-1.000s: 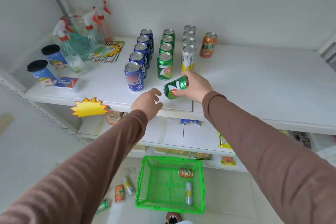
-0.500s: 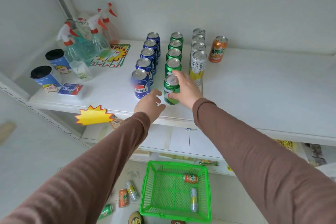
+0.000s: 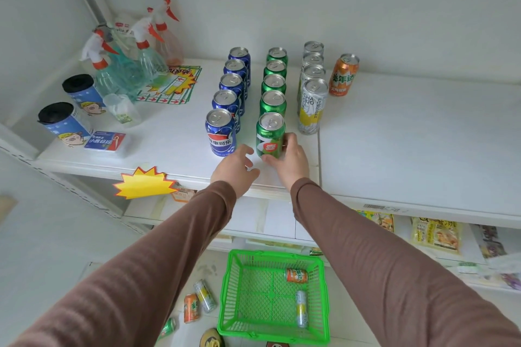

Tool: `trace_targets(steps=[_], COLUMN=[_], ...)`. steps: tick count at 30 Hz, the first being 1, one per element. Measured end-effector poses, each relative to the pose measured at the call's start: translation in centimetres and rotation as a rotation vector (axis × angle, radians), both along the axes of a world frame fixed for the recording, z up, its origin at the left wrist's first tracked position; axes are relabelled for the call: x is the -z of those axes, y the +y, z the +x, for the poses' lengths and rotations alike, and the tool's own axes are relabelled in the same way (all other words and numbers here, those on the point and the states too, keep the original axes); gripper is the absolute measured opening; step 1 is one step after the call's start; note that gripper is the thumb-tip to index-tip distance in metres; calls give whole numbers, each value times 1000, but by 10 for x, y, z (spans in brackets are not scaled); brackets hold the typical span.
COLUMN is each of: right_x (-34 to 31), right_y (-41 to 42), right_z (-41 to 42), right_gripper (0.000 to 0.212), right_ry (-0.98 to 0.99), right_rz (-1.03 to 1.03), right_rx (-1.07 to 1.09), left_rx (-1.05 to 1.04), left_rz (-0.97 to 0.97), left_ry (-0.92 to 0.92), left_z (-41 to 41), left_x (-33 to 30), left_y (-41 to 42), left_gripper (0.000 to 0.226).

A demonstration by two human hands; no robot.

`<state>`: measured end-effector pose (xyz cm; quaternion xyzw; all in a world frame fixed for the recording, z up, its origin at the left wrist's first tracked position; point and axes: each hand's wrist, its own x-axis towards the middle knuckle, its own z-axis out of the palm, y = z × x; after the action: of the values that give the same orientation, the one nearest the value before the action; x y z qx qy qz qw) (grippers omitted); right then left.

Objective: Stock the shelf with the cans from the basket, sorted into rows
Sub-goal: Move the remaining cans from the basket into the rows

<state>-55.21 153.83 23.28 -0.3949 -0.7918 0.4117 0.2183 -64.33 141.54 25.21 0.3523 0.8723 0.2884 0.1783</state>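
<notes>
My left hand [image 3: 235, 170] is hovering loose-fingered, holding nothing, just left of the green can [image 3: 270, 134]. My right hand [image 3: 290, 159] is gripping that upright can on the shelf [image 3: 394, 149], fronting its row. I'm counting five blue, five green, four white, one orange; two in the basket [image 3: 228, 290].

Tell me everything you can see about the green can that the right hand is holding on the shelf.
The green can looks like metal, with a silver top and pull tab, and a white and red logo on its side. It stands upright on the white shelf, at the front of the row of green cans, beside the front blue can. The right hand grips its lower part, thumb in front, fingers round the right side. The left hand is near but apart.
</notes>
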Motion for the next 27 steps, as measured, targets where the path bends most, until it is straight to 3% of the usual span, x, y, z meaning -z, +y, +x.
trace_targets(steps=[13,19,24,27], right_x=[-2,0,18,38], right_y=[5,-7,-45,-66], right_z=[-5,13,63,89], right_gripper=[59,77,44,32], right_ry=[-44,68,221,211], right_rz=[17,-71,221,386], right_rx=[-8,8,-15,-100], left_rx=[-14,-41,-52,-10], left_rz=[11,109,261,264], left_ry=[63,104,154,167], left_z=[9,30,68,89], left_x=[-3,4,23,44], left_y=[-3,-21,-49,-70], left_gripper=[45,45,50,52])
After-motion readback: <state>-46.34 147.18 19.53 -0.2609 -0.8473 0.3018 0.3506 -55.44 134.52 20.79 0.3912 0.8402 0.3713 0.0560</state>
